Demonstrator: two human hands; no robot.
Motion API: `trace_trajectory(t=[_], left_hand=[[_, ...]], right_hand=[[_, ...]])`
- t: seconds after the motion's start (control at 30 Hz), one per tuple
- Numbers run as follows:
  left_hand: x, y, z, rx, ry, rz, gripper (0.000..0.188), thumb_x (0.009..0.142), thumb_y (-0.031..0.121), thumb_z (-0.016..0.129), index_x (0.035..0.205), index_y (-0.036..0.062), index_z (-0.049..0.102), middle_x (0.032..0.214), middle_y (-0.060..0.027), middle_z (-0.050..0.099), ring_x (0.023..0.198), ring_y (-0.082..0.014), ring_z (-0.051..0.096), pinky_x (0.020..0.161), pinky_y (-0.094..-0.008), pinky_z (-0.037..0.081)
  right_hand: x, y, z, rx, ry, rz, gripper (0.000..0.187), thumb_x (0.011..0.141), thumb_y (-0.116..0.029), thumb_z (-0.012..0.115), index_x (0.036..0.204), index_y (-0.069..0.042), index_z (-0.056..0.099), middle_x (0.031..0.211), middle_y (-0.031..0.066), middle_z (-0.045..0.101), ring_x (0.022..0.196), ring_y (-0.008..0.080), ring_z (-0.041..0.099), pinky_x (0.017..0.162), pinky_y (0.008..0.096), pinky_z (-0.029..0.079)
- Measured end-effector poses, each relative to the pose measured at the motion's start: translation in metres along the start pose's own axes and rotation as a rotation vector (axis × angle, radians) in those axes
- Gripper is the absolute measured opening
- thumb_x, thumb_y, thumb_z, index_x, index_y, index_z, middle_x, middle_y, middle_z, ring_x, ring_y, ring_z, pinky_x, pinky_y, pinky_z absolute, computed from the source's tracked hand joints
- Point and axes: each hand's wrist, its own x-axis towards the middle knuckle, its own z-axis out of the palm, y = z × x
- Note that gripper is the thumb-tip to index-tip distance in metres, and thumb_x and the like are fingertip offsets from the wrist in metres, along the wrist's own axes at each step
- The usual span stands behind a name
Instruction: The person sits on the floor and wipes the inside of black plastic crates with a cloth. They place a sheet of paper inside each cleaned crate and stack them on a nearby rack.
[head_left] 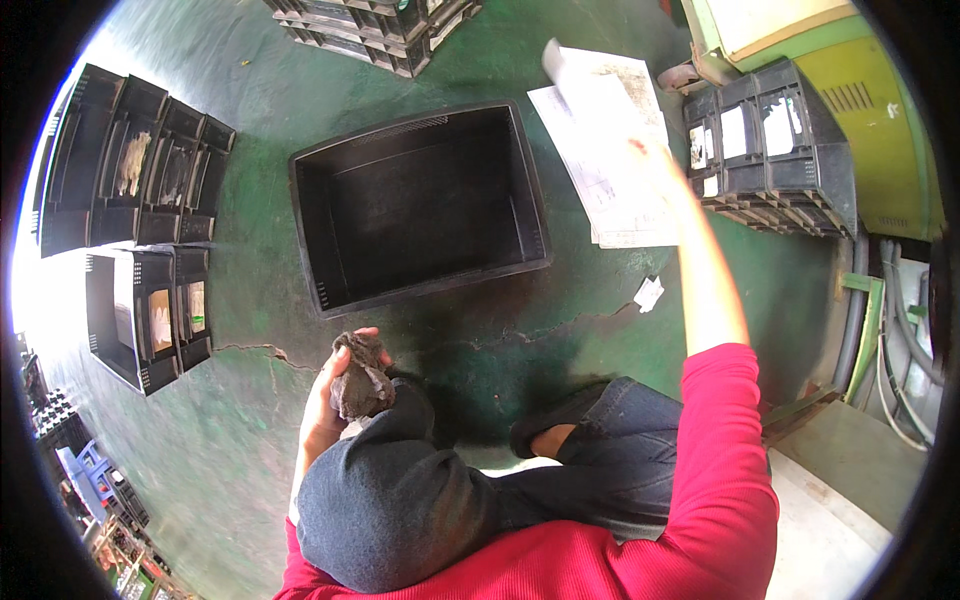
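A crumpled grey-brown rag is bunched in my left hand, its fingers and thumb wrapped round it beside my bent left knee. My right arm reaches far forward to several printed sheets of paper at the right of the bin. There my right hand is closed on a curled upper sheet, whose far left corner is blurred by motion. Bright glare washes out the fingers in part. Between my knees and the far crates stands a black plastic bin with nothing visible inside.
Black crates are stacked at the left, more crates at the far side, and another crate at the right by a yellow-green cabinet. A white paper scrap lies on the cracked green floor. Cables hang at the right.
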Motion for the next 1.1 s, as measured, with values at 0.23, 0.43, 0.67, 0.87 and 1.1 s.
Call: trace_trajectory(t=[0.23, 0.43, 0.67, 0.87, 1.1], left_hand=[[-0.009, 0.003, -0.003, -0.061, 0.050, 0.033, 0.048, 0.088, 0.037, 0.054, 0.125, 0.0082, 0.044, 0.097, -0.0127, 0.058, 0.080, -0.0202, 0.061, 0.068, -0.0313, 0.053], [-0.006, 0.003, -0.024, 0.042, -0.097, 0.105, 0.051, 0.088, 0.039, 0.051, 0.125, 0.0038, 0.045, 0.100, -0.0119, 0.058, 0.087, -0.0186, 0.059, 0.075, -0.0308, 0.050], [-0.019, 0.009, -0.049, 0.038, -0.059, 0.159, 0.055, 0.086, 0.042, 0.053, 0.124, 0.0026, 0.046, 0.099, -0.0113, 0.059, 0.086, -0.0181, 0.059, 0.076, -0.0298, 0.050], [-0.021, 0.014, -0.052, 0.035, -0.069, 0.186, 0.051, 0.089, 0.039, 0.050, 0.126, 0.0024, 0.046, 0.100, -0.0105, 0.059, 0.086, -0.0165, 0.060, 0.076, -0.0288, 0.050], [-0.031, 0.014, -0.075, 0.015, -0.035, 0.214, 0.051, 0.090, 0.038, 0.050, 0.126, 0.0024, 0.045, 0.100, -0.0107, 0.059, 0.086, -0.0170, 0.060, 0.076, -0.0297, 0.050]], right_hand=[[0.024, -0.060, -0.087, -0.346, 0.092, 0.109, 0.025, 0.086, -0.026, 0.053, 0.096, -0.003, 0.057, 0.087, 0.0148, 0.062, 0.082, 0.0269, 0.061, 0.074, 0.0380, 0.047], [-0.037, -0.225, -0.075, -0.027, -0.402, -0.385, 0.023, 0.088, -0.021, 0.053, 0.100, -0.001, 0.055, 0.085, 0.0080, 0.057, 0.081, 0.0175, 0.053, 0.074, 0.0319, 0.044], [-0.023, -0.315, -0.073, -0.027, -0.551, -0.699, 0.020, 0.090, -0.024, 0.049, 0.096, -0.005, 0.052, 0.081, 0.0129, 0.061, 0.075, 0.0263, 0.057, 0.069, 0.0372, 0.044], [0.023, -0.294, 0.031, -0.630, -0.315, -0.696, 0.012, 0.086, -0.011, 0.044, 0.092, -0.001, 0.049, 0.077, 0.0199, 0.063, 0.077, 0.0365, 0.062, 0.067, 0.0472, 0.047], [0.016, -0.286, 0.119, -0.666, 0.140, -0.833, 0.020, 0.082, -0.014, 0.051, 0.099, -0.003, 0.052, 0.112, 0.0107, 0.056, 0.111, 0.0258, 0.049, 0.088, 0.0504, 0.038]])
